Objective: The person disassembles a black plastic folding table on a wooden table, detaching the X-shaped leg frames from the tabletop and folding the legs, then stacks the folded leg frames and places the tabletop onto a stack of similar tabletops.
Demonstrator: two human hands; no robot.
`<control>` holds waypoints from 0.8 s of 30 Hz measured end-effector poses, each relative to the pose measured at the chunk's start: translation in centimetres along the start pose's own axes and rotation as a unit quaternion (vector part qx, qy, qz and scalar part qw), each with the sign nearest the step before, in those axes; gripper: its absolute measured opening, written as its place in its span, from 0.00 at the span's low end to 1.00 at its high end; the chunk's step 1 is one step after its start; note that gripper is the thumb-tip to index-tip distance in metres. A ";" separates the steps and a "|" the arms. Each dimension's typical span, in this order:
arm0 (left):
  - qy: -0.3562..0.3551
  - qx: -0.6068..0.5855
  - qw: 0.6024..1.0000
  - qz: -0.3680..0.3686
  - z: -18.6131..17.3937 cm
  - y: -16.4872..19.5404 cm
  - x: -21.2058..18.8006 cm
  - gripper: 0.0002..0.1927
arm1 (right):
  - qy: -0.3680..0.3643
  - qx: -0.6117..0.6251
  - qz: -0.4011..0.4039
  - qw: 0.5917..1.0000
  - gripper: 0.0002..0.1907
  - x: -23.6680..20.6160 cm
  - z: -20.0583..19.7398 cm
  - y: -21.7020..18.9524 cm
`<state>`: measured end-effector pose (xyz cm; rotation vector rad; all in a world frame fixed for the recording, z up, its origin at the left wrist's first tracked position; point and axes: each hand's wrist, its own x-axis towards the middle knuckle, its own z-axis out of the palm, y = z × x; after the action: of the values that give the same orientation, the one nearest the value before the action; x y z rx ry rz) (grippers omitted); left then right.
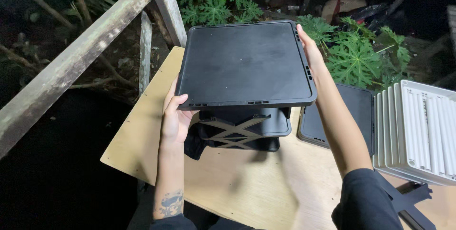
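Two hands held one flat black plastic panel (246, 63) up over the wooden table (142, 130). Our left hand (175, 120) pinched its near left corner, and our right hand (311, 54) pressed flat on its right edge, so it stayed level. It hung between our hands, right above a black frame with crossed bars (240, 132). Another black panel (354, 111) and a white ribbed one (420, 130) lay nearby.

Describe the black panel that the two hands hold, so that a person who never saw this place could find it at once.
Start at the light plywood tabletop beside the weathered wooden railing. Above its middle, the left hand and the right hand hold a square black plastic panel with slotted edges by opposite sides. Unlike the similar black panel lying flat on the table and the white ribbed panel, it is lifted.
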<state>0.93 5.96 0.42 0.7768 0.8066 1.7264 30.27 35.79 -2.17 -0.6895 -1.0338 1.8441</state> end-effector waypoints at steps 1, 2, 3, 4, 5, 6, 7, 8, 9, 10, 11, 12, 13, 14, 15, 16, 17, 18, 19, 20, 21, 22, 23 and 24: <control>-0.002 0.009 1.000 0.000 0.2 -0.1 0.2 0.38 | 0.028 -0.075 -0.012 0.997 0.23 -0.8 0.2 -0.6; -0.006 0.010 1.000 0.000 0.4 -0.4 0.2 0.38 | 0.057 -0.149 -0.023 0.987 0.25 -1.8 0.4 -1.2; -0.011 0.011 1.000 0.001 0.5 -0.6 0.3 0.39 | 0.084 -0.221 -0.034 0.971 0.28 -2.8 0.9 -1.5; -0.017 0.014 1.000 0.003 0.4 -0.9 0.4 0.39 | 0.086 -0.280 -0.081 0.953 0.27 -3.9 1.1 -1.8; -0.017 0.004 1.000 0.002 0.3 -1.1 0.5 0.39 | 0.087 -0.338 -0.128 0.928 0.27 -5.4 1.1 -2.2; -0.016 -0.006 1.000 0.001 0.0 -1.3 0.6 0.39 | 0.087 -0.394 -0.174 0.898 0.30 -6.6 1.2 -2.4; -0.016 -0.015 1.000 -0.001 -0.4 -1.5 0.7 0.39 | 0.062 -0.379 -0.130 0.914 0.32 -7.7 1.2 -2.6; -0.025 -0.015 1.000 0.002 -0.8 -1.8 0.8 0.38 | 0.037 -0.365 -0.086 0.926 0.35 -8.8 0.9 -3.2; -0.033 -0.013 0.999 0.007 -1.4 -2.2 1.1 0.38 | 0.011 -0.349 -0.041 0.936 0.39 -9.3 0.8 -3.6; -0.043 -0.011 0.999 0.009 -2.0 -2.6 1.4 0.38 | -0.011 -0.312 -0.045 0.949 0.39 -9.3 1.0 -3.7; -0.052 -0.053 0.997 0.011 -2.8 -3.0 1.8 0.36 | -0.030 -0.273 -0.045 0.960 0.40 -9.3 1.0 -3.9; -0.060 -0.095 0.994 0.015 -3.6 -3.4 2.8 0.35 | -0.051 -0.235 -0.047 0.970 0.41 -9.1 1.1 -3.9; -0.070 -0.136 0.988 0.020 -4.3 -3.9 4.4 0.35 | -0.053 -0.228 -0.050 0.971 0.40 -9.0 1.1 -4.0; -0.063 -0.132 0.989 0.024 -4.7 -4.6 6.3 0.34 | -0.055 -0.221 -0.054 0.972 0.40 -8.9 1.3 -3.9; -0.056 -0.113 0.992 0.021 -5.0 -5.4 8.5 0.34 | -0.058 -0.214 -0.059 0.973 0.39 -8.8 1.4 -3.9; -0.053 -0.086 0.995 0.018 -5.0 -6.4 10.7 0.34 | -0.049 -0.211 -0.060 0.974 0.39 -8.8 1.5 -3.8; -0.055 -0.074 0.996 0.013 -5.1 -7.4 12.2 0.34 | -0.041 -0.206 -0.060 0.976 0.39 -8.8 1.7 -3.5; -0.056 -0.063 0.996 0.010 -5.2 -8.4 13.5 0.34 | -0.033 -0.202 -0.060 0.977 0.39 -8.9 1.8 -3.3; -0.057 -0.054 0.997 0.008 -5.2 -9.1 14.5 0.34 | -0.029 -0.197 -0.059 0.978 0.40 -9.0 1.9 -3.3; -0.057 -0.048 0.997 0.007 -5.3 -9.8 15.1 0.33 | -0.023 -0.192 -0.058 0.979 0.40 -9.1 1.9 -3.3; -0.060 -0.045 0.997 0.004 -5.3 -10.3 15.7 0.33 | -0.016 -0.187 -0.058 0.981 0.40 -9.3 1.9 -3.3; -0.059 -0.042 0.997 0.004 -5.2 -10.7 16.1 0.33 | -0.017 -0.182 -0.054 0.982 0.41 -9.4 1.9 -3.3; -0.058 -0.041 0.997 0.002 -5.1 -11.0 16.2 0.33 | -0.017 -0.177 -0.052 0.983 0.41 -9.5 1.8 -3.2; -0.059 -0.038 0.998 0.001 -4.9 -11.1 16.6 0.33 | -0.015 -0.172 -0.051 0.984 0.41 -9.6 1.7 -3.1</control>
<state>-1.53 23.84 -9.46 0.8192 0.6564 1.6867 34.58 27.41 1.78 -0.7946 -1.4005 1.6088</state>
